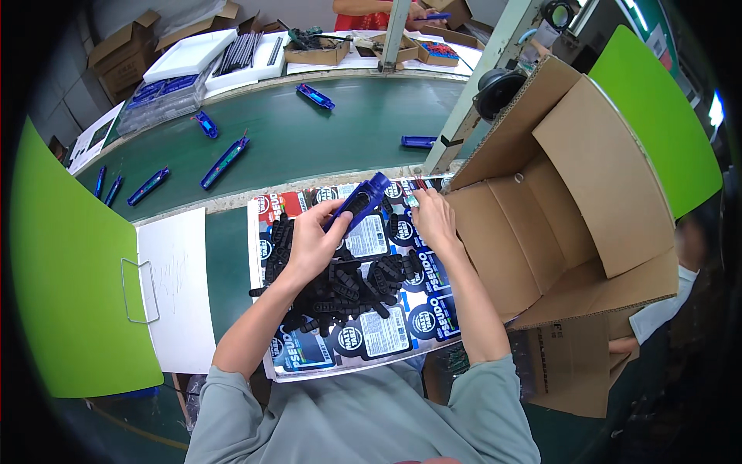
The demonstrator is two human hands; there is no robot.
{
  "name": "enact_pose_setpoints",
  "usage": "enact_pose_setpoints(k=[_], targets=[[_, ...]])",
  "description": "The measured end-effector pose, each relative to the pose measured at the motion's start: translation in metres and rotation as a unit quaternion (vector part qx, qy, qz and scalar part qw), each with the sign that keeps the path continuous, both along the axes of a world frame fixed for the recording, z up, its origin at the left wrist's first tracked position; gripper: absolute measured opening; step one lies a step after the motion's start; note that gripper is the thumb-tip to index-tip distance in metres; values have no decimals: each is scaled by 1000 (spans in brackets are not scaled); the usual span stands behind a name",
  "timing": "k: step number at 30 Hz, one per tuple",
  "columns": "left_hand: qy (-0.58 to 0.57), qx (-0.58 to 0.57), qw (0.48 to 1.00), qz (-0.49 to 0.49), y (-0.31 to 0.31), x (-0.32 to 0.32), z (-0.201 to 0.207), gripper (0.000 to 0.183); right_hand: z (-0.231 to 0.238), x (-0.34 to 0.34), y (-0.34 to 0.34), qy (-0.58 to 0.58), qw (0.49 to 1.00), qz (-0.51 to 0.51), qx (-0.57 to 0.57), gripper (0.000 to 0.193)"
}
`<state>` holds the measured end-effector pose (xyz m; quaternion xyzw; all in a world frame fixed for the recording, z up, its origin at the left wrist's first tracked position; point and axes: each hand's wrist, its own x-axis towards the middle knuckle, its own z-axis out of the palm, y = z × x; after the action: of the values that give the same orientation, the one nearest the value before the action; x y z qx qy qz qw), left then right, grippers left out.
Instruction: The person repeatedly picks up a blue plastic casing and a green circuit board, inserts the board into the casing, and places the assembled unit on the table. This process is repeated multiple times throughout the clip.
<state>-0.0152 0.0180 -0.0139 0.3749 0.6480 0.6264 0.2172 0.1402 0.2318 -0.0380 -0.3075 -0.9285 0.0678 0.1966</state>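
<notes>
My left hand [315, 241] grips a blue plastic housing [371, 193], long and hollow, with a dark oval opening facing up and a round collar at its upper right end. Just right of it, my right hand [435, 220] is closed at the fingertips on a small pale green piece [413, 199] with thin reddish wires beside it; its kind is too small to tell. Below my left hand, a loose pile of small black plastic parts [340, 292] lies on a board covered with printed sheets [386, 332].
An open cardboard box [502, 232] stands close on my right. Beyond the board, a green conveyor belt [270, 131] carries several blue housings [225, 161]. A metal post [464, 100] rises at the belt's near edge. Green panels [69, 271] flank me. Across the belt, another person's hands [417, 14] hold a blue piece.
</notes>
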Motion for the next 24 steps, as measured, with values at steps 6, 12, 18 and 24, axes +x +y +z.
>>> enact_pose_setpoints(k=[6, 12, 18, 24], targets=[[9, 7, 1000, 2, -2, 1, -10, 27, -2, 1, -14, 6, 992, 30, -121, 23], [-15, 2, 1000, -6, -1, 3, -7, 26, -1, 2, -21, 19, 989, 12, -146, 27], [-23, 4, 1000, -13, -3, 4, -5, 26, 11, 7, -18, 26, 991, -1, -135, 20], [-177, 18, 982, -63, -6, 2, -3, 34, 101, 13, -61, 261, 946, 31, -189, 17]])
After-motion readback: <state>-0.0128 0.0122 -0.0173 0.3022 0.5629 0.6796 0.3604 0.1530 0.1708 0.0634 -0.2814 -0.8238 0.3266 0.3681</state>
